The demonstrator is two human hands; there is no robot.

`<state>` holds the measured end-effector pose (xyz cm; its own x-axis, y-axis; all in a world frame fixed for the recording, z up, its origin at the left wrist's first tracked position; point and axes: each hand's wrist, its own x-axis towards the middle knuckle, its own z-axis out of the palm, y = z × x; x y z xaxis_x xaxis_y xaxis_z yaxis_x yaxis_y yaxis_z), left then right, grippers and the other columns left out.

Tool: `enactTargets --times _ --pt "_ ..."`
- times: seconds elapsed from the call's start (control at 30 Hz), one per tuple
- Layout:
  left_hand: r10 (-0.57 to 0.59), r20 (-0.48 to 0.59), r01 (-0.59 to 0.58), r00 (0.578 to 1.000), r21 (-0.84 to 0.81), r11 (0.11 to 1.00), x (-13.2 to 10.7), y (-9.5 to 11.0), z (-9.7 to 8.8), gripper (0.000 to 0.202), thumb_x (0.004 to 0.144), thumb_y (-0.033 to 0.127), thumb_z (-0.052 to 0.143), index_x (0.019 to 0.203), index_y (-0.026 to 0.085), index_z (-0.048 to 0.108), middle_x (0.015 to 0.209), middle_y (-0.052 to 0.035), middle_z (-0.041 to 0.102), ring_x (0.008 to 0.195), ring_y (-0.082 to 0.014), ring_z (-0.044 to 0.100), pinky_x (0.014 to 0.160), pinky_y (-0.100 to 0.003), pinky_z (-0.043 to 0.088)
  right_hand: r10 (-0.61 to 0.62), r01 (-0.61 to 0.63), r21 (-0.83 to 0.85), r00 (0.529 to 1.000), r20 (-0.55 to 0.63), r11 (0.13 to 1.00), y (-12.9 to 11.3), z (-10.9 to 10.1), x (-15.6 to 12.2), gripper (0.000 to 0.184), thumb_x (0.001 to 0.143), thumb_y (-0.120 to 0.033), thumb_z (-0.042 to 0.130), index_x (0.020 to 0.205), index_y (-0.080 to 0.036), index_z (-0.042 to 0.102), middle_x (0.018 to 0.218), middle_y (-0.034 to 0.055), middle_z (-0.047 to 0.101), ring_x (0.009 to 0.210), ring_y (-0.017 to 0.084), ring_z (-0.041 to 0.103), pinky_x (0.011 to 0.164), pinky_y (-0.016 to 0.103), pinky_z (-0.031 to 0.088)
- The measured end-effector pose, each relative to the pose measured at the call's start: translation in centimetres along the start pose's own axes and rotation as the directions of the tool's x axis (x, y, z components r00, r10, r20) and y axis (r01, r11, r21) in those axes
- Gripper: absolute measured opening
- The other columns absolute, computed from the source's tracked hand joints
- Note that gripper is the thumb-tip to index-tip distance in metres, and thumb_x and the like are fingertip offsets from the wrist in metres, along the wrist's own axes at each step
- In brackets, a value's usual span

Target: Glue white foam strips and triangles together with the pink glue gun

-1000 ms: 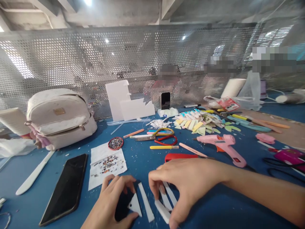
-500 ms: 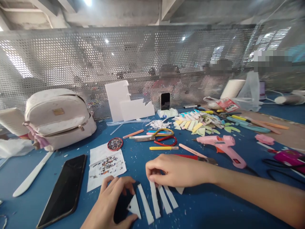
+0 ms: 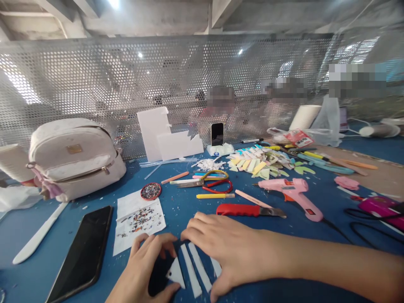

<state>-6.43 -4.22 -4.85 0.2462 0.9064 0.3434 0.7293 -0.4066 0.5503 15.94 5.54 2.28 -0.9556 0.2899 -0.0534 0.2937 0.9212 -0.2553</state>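
Near the front edge of the view, my left hand [image 3: 143, 265] is curved with thumb and fingers apart. A small white triangular piece [image 3: 176, 273] with dark spots lies at its fingertips and thumb tip; whether they press on it I cannot tell. Beside it two narrow white strips [image 3: 191, 271] lie side by side on the blue table [image 3: 252, 290]. My right hand [image 3: 221, 244] spreads over the strips, fingertips at their far ends and thumb at the near end of the second one. Another white piece [image 3: 216, 266] shows partly under the right palm; the rest is hidden.
A red-handled cutter [image 3: 240, 210] lies just beyond my right hand, with scissors [image 3: 217, 181] and a pink glue gun [image 3: 295, 191] behind. To the left are a phone [image 3: 82, 252], a speckled paper sheet [image 3: 121, 231] and a backpack [image 3: 75, 160]. Paper scraps [image 3: 259, 162] pile farther back.
My right hand has moved nearer and opened out from a pinch on a strip. That strip now lies closer to the left one, and the cutter is uncovered. My left hand is nearly still.
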Motion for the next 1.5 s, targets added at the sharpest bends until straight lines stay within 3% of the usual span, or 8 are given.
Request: enactTargets --times 0.2,0.43,0.7,0.83,1.03,1.3,1.5 --pt "-0.037 -0.021 0.037 0.999 -0.002 0.999 -0.1 0.1 0.0 0.053 0.076 0.014 0.061 0.122 0.033 0.044 0.099 0.005 0.065 0.089 -0.0178 0.059 0.094 -0.038 0.04 0.055 -0.055 -0.003 0.998 0.01 0.998 0.2 -0.4 0.1 0.061 0.069 -0.046 0.083 0.115 -0.016 0.056 0.108 0.0096 0.059 0.103 0.03 0.054 0.074 0.035 0.045" --pt "-0.044 0.121 0.039 0.992 0.044 0.998 0.1 0.0 -0.8 0.052 0.078 0.016 0.063 0.124 0.031 0.043 0.102 0.0025 0.066 0.093 -0.0187 0.062 0.094 -0.04 0.045 -0.002 0.007 0.118 0.999 -0.046 0.993 0.1 0.5 0.2 0.083 0.066 -0.047 0.085 0.133 -0.012 0.049 0.124 0.0135 0.058 0.115 0.032 0.05 0.098 0.042 0.041" --pt "-0.038 0.059 0.035 0.998 0.045 0.998 0.1 0.0 -0.6 0.054 0.079 0.016 0.062 0.125 0.033 0.038 0.101 0.003 0.065 0.09 -0.019 0.062 0.094 -0.042 0.044 0.066 -0.053 0.179 0.995 -0.068 0.982 -0.2 1.6 0.8 0.07 0.068 -0.048 0.083 0.122 -0.014 0.054 0.115 0.012 0.06 0.11 0.031 0.052 0.093 0.043 0.044" --pt "-0.037 -0.023 0.037 0.999 0.027 0.999 0.2 0.3 -0.2 0.059 0.08 0.016 0.059 0.13 0.036 0.034 0.099 0.0042 0.064 0.088 -0.018 0.06 0.092 -0.04 0.042 0.053 -0.038 0.18 0.995 -0.081 0.983 -0.2 1.4 0.6 0.075 0.066 -0.051 0.084 0.124 -0.014 0.053 0.115 0.0115 0.06 0.11 0.031 0.052 0.093 0.042 0.044" --pt "-0.032 -0.018 0.033 0.999 0.05 0.998 0.0 0.2 -0.1 0.062 0.081 0.018 0.06 0.134 0.036 0.034 0.103 0.0015 0.065 0.088 -0.0192 0.061 0.091 -0.041 0.043 0.054 -0.053 0.088 0.998 -0.011 0.995 0.3 0.6 0.2 0.087 0.063 -0.049 0.087 0.132 -0.011 0.05 0.12 0.0151 0.059 0.112 0.033 0.051 0.095 0.045 0.043" --pt "-0.007 -0.034 0.009 0.999 0.058 0.998 -0.2 -0.3 0.0 0.056 0.084 0.024 0.061 0.134 0.035 0.037 0.107 -0.0016 0.065 0.09 -0.0202 0.062 0.093 -0.043 0.047 0.02 -0.02 0.007 1.0 -0.014 1.0 0.6 -0.7 -0.4 0.081 0.063 -0.053 0.086 0.124 -0.011 0.052 0.114 0.0126 0.06 0.106 0.031 0.054 0.086 0.039 0.046" --pt "0.006 -0.074 -0.002 0.997 0.047 0.999 -0.1 0.2 -0.2 0.053 0.083 0.022 0.061 0.131 0.036 0.043 0.106 0.0006 0.066 0.091 -0.0188 0.062 0.091 -0.035 0.047 0.083 -0.057 -0.203 0.989 0.123 0.978 0.9 -1.6 -1.0 0.066 0.062 -0.053 0.085 0.106 -0.012 0.059 0.101 0.0094 0.059 0.094 0.029 0.056 0.068 0.035 0.042"
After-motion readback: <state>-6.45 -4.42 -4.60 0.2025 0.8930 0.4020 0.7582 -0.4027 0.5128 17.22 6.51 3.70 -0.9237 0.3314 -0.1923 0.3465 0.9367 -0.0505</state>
